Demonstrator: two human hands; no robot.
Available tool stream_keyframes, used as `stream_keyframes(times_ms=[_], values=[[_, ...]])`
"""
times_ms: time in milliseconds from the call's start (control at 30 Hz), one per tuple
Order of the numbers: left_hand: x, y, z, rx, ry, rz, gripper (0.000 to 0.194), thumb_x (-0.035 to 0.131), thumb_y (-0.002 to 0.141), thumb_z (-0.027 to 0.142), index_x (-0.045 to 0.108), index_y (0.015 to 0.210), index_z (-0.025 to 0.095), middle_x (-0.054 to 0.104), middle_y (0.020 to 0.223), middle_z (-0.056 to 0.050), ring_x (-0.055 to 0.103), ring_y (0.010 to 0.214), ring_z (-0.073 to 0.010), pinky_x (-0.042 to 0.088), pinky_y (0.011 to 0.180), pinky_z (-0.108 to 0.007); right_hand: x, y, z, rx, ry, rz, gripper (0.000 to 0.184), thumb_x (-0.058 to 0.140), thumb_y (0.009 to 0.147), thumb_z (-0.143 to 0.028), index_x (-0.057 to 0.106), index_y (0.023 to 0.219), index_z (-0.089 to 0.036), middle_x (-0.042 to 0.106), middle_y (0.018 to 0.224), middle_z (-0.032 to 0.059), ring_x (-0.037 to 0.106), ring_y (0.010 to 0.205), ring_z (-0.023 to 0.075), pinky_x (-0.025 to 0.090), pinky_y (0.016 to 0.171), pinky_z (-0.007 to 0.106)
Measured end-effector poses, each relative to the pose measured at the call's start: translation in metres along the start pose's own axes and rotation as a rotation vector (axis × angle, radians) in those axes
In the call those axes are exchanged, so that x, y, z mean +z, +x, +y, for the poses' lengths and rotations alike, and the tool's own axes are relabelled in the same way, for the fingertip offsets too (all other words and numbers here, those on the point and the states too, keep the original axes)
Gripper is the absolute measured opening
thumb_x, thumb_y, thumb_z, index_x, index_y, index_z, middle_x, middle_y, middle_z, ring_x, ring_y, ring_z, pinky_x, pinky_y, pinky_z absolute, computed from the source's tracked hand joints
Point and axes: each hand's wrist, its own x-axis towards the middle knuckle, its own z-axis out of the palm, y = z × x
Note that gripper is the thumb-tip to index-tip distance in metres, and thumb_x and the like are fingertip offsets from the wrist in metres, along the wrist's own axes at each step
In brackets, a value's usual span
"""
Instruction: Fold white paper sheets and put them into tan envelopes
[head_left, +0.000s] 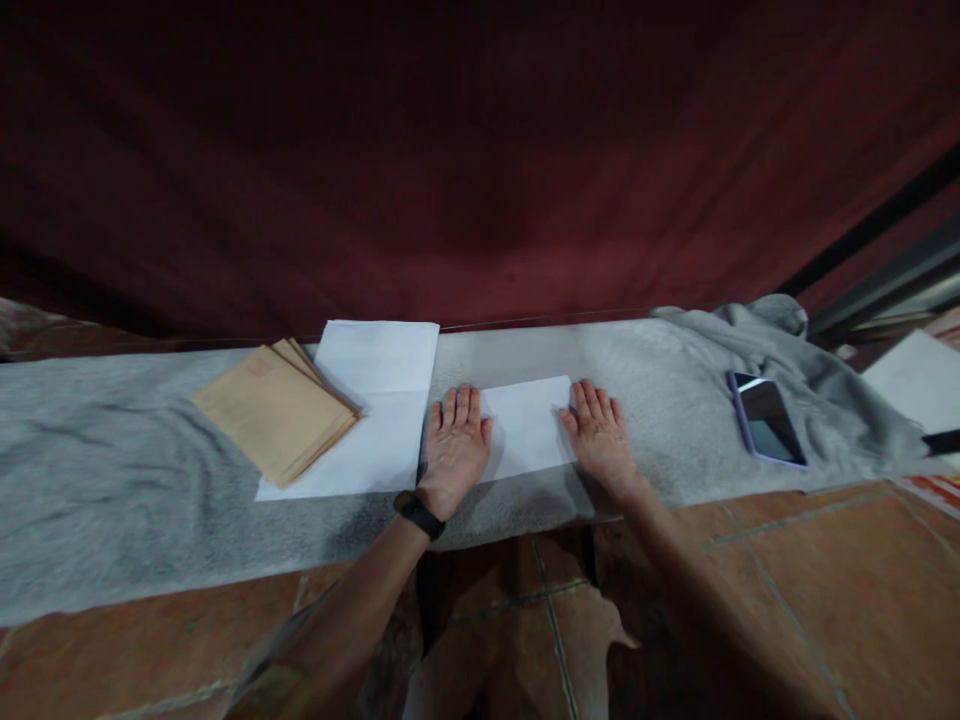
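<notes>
A folded white sheet of paper (526, 425) lies flat on the grey cloth in front of me. Palm down, my left hand (457, 440) rests over its left end with the fingers stretched out. My right hand (600, 432) lies flat at the sheet's right edge, fingers extended as well. Left of it is a larger stack of white paper (375, 435) with a crease across the middle. Several brown envelopes (274, 410) with a red print sit fanned on that stack and the cloth.
The grey cloth (105, 480) covers a long, narrow surface and bunches up at the right. A phone (766, 420) in a purple case lies there. Behind hangs a dark red curtain (480, 200). Terracotta tiles (862, 580) form the floor. A white object (919, 380) stands far right.
</notes>
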Motion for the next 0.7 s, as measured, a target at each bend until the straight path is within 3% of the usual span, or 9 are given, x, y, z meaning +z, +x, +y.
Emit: stream_keyframes(times_ms=[267, 433, 567, 700], values=[[0.004, 0.0, -0.001, -0.005, -0.028, 0.051, 0.058, 0.032, 0.103, 0.032, 0.039, 0.155, 0.007, 0.032, 0.164, -0.016, 0.029, 0.153, -0.0319, 0.025, 0.124, -0.053, -0.003, -0.001, 0.003, 0.024, -0.019, 0.048, 0.063, 0.028, 0.106, -0.044, 0.039, 0.154, -0.005, 0.038, 0.16, 0.023, 0.035, 0.148, 0.0355, 0.025, 0.12, 0.057], [0.005, -0.008, 0.019, 0.143, -0.096, 0.066, 0.057, 0.031, 0.103, 0.031, 0.036, 0.157, 0.011, 0.029, 0.166, -0.013, 0.024, 0.155, -0.0289, 0.021, 0.126, -0.053, -0.005, -0.007, -0.022, -0.105, 0.114, 0.032, 0.061, 0.028, 0.106, -0.043, 0.033, 0.158, -0.01, 0.029, 0.166, 0.0184, 0.026, 0.154, 0.0305, 0.027, 0.122, 0.053], [0.007, -0.019, 0.035, 0.254, -0.126, 0.015, 0.056, 0.029, 0.104, 0.03, 0.036, 0.156, 0.011, 0.031, 0.166, -0.012, 0.021, 0.156, -0.0268, 0.02, 0.127, -0.051, -0.005, -0.017, -0.043, -0.208, 0.162, -0.037, 0.059, 0.03, 0.106, -0.042, 0.037, 0.157, -0.012, 0.034, 0.164, 0.0153, 0.029, 0.153, 0.0276, 0.028, 0.123, 0.049], [0.008, -0.022, 0.035, 0.273, -0.121, -0.011, 0.055, 0.027, 0.105, 0.03, 0.037, 0.156, 0.011, 0.03, 0.166, -0.011, 0.02, 0.156, -0.0269, 0.017, 0.128, -0.051, -0.004, -0.021, -0.047, -0.215, 0.142, -0.06, 0.058, 0.03, 0.107, -0.041, 0.041, 0.155, -0.01, 0.036, 0.163, 0.0154, 0.032, 0.152, 0.0281, 0.027, 0.124, 0.049]])
